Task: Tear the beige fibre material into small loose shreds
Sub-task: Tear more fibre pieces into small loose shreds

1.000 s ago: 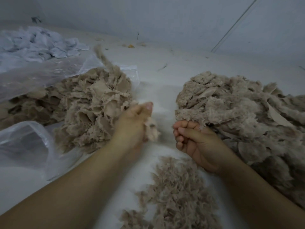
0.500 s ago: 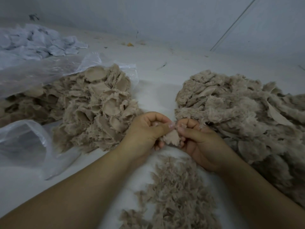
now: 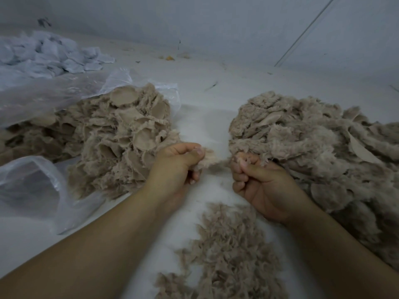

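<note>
A small beige fibre piece is stretched between my two hands above the white surface. My left hand pinches its left end between thumb and curled fingers. My right hand pinches the right end, fingers curled. The piece looks thin and fraying in the middle. Below my hands lies a patch of loose beige shreds. A heap of round beige fibre pieces sits to the left, and a larger fluffy beige heap sits to the right, touching my right hand.
A clear plastic bag lies at the left, partly under the left heap. Pale blue-grey fabric scraps are piled at the far left. A grey wall closes the back. White floor runs between the heaps.
My left hand brought a beige piece over to my right hand, and both pinched it. Since half a second ago the hands have pulled apart, stretching the piece.
</note>
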{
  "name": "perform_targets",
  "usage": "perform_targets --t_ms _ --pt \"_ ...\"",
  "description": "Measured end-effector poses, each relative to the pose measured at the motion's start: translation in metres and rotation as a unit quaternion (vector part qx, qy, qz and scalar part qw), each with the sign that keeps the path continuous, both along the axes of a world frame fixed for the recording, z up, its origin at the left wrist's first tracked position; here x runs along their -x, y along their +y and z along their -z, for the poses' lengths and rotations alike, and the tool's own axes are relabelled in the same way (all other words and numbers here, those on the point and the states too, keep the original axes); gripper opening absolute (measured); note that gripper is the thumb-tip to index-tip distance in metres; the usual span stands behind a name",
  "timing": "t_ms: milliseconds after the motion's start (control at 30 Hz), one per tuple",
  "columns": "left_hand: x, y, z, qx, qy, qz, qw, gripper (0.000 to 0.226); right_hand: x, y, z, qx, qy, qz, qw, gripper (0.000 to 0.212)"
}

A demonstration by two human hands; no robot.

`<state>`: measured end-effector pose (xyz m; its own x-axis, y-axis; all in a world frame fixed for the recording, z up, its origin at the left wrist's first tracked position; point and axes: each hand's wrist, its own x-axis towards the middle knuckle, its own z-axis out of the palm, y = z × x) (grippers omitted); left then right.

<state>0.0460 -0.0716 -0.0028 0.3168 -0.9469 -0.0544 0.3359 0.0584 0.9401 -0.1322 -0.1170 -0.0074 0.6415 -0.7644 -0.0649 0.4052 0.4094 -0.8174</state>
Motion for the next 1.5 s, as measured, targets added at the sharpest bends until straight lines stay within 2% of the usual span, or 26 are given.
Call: perform_targets --t_ms 133,200,300,333,400,433,533,667,800,867,1000,1067,1233,1333,1433,1467,1500 --pt "0.002 0.002 0.001 0.026 -0.036 0.014 0.999 0.016 0.003 0.003 0.001 0.094 0.056 -0.074 0.991 0.023" --pt "0.006 0.003 0.002 0.038 -0.061 0.015 0.997 0.018 0.004 0.002 -0.001 0.072 0.041 -0.067 0.994 0.029" --pt "0.009 0.006 0.001 0.053 -0.075 0.038 0.995 0.015 0.002 0.000 -0.003 0.024 0.039 -0.031 0.998 0.016" --pt "0.010 0.008 0.001 0.058 -0.076 0.054 0.994 0.014 0.000 0.000 -0.004 0.020 0.042 -0.021 0.999 0.025" --pt "0.014 0.011 0.000 0.065 -0.075 0.089 0.991 0.016 -0.004 0.001 -0.002 0.015 0.046 -0.014 0.999 0.055" --pt "0.016 0.012 0.000 0.066 -0.080 0.100 0.990 0.015 -0.004 0.002 -0.002 0.014 0.046 -0.015 0.999 0.060" --pt "0.019 0.011 0.000 0.061 -0.102 0.088 0.989 0.009 -0.003 0.006 0.000 0.038 0.083 -0.024 0.995 0.030" --pt "0.015 0.008 0.002 0.046 -0.097 0.061 0.992 0.006 -0.004 0.005 -0.003 0.031 0.091 0.022 0.995 0.005" --pt "0.012 0.005 0.004 0.034 -0.022 0.050 0.998 0.023 -0.005 0.006 -0.004 0.012 0.066 0.035 0.997 0.011" --pt "0.010 0.003 0.004 0.047 0.006 0.054 0.997 0.028 -0.005 0.004 -0.002 0.017 0.065 0.029 0.997 0.007" --pt "0.012 0.005 0.003 0.068 -0.020 0.101 0.992 0.016 -0.003 0.003 0.000 0.066 0.084 -0.010 0.994 0.014" --pt "0.014 0.007 0.004 0.066 -0.043 0.095 0.992 0.004 -0.003 0.004 -0.001 0.088 0.089 -0.029 0.992 0.015" --pt "0.010 0.005 0.006 0.034 -0.054 -0.009 0.998 0.025 -0.005 0.003 0.002 0.064 0.120 0.038 0.990 0.009" --pt "0.007 0.005 0.000 0.011 -0.030 -0.004 0.999 0.033 -0.004 0.004 0.002 0.045 0.129 0.053 0.989 0.005" --pt "0.010 0.009 -0.005 -0.019 -0.117 0.097 0.988 0.060 -0.005 0.004 0.001 0.072 0.139 0.039 0.987 0.035" --pt "0.011 0.010 -0.007 -0.031 -0.161 0.126 0.978 0.060 -0.005 0.005 0.001 0.078 0.134 0.033 0.987 0.038" --pt "0.011 0.010 -0.007 -0.040 -0.202 0.147 0.968 0.050 -0.004 0.005 0.002 0.081 0.123 0.024 0.989 0.036"
